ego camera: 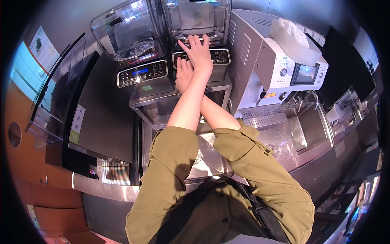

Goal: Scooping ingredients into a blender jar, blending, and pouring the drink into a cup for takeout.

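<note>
My forearms cross in front of the right blender base (pixel 220 68). My left hand (pixel 199 53) is uppermost, its fingers spread against the lower front of the clear sound cover (pixel 199 19). Below it, my right hand (pixel 184 74) reaches to the left part of the black control panel (pixel 221 57); the left forearm hides some of this hand. Neither hand appears to hold anything. Beside them on the left stands a second blender (pixel 152 87) with a lit blue display (pixel 140 71) and its own clear cover (pixel 128 30).
Both blenders stand on a metal stand (pixel 179 97) above a steel basin (pixel 210 152). To the right are a grey dispenser machine (pixel 271 65), a perforated drip tray (pixel 263 115) and a small sink (pixel 310 134). A black machine (pixel 109 109) borders the left side.
</note>
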`<state>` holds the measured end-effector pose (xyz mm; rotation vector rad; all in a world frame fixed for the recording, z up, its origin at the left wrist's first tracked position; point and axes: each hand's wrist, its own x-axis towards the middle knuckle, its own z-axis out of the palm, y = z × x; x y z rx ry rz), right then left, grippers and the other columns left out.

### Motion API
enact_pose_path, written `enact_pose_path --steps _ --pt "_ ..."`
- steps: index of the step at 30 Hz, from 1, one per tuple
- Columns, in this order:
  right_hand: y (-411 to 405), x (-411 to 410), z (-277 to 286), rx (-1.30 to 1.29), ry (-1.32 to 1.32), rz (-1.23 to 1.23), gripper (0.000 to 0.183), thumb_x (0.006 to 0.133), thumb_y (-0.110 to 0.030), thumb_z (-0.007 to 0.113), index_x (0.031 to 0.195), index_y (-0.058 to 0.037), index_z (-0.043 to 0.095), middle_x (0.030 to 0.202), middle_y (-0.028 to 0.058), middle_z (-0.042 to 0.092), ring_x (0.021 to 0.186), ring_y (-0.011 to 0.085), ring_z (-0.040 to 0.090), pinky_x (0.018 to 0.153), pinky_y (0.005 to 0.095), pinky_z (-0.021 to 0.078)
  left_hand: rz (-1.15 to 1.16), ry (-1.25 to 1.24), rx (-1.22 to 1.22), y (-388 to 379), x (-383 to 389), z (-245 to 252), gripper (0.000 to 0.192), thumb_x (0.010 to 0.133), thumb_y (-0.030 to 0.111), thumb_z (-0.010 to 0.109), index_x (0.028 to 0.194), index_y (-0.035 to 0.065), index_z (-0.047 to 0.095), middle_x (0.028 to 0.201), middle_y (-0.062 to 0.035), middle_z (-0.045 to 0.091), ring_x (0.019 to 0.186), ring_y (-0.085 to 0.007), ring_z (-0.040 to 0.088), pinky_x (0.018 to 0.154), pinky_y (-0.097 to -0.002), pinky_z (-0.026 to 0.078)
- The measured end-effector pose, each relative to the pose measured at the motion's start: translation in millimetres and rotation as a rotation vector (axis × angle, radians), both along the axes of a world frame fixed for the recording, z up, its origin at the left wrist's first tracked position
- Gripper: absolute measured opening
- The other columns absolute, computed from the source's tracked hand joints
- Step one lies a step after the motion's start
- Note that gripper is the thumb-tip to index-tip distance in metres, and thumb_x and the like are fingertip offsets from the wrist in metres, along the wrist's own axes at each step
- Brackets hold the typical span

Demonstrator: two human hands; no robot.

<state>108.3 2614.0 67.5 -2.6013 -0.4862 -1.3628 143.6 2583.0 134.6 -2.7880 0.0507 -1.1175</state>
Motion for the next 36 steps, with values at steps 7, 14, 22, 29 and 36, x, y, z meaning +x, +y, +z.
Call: enact_pose_path --steps 7,14,22,29,36 --pt "2.5 -2.1 -0.6 -0.008 0.052 -0.004 0.069 0.069 -0.008 0.061 0.131 0.0134 0.038 0.103 0.0155 0.048 0.1 0.0284 0.045 0.087 0.0417 0.0393 0.052 0.02 -0.002 -1.1 1.2 0.2 0.072 0.071 0.023 0.072 0.134 0.0185 0.038 0.123 -0.012 0.043 0.129 -0.0317 0.031 0.106 -0.0679 0.013" --pt "5.0 -3.6 -0.3 -0.031 0.055 -0.02 0.068 0.07 -0.008 0.06 0.131 0.0129 0.039 0.106 0.0143 0.048 0.101 0.0274 0.045 0.083 0.0409 0.0415 0.033 -0.003 -0.033 0.7 -0.2 0.7 0.074 0.068 0.02 0.075 0.133 0.0163 0.039 0.122 -0.013 0.043 0.129 -0.0315 0.033 0.105 -0.0672 0.015" --pt "3.8 -1.9 -2.8 -0.043 0.068 -0.043 0.067 0.071 -0.01 0.06 0.131 0.0126 0.039 0.106 0.0136 0.049 0.099 0.026 0.045 0.083 0.0401 0.0414 0.017 0.046 -0.053 -1.9 -4.7 4.0 0.076 0.067 0.018 0.075 0.133 0.016 0.038 0.124 -0.0135 0.042 0.13 -0.0315 0.031 0.105 -0.0671 0.015" --pt "4.4 -4.0 -1.1 -0.053 0.061 -0.047 0.067 0.071 -0.01 0.06 0.131 0.0126 0.039 0.104 0.0133 0.049 0.098 0.0255 0.045 0.083 0.0398 0.0412 0.008 0.023 -0.06 -1.0 -2.2 1.6 0.07 0.069 0.017 0.074 0.131 0.0161 0.039 0.122 -0.0133 0.042 0.128 -0.0318 0.032 0.105 -0.0673 0.016" --pt "3.3 -4.3 -0.4 -0.072 0.047 -0.055 0.072 0.068 -0.012 0.063 0.131 0.0131 0.039 0.104 0.0132 0.049 0.098 0.0254 0.045 0.083 0.0406 0.0409 0.014 -0.001 -0.046 -1.3 -0.2 -0.4 0.066 0.072 0.018 0.071 0.131 0.0164 0.04 0.121 -0.0128 0.043 0.128 -0.0314 0.032 0.104 -0.0674 0.017"
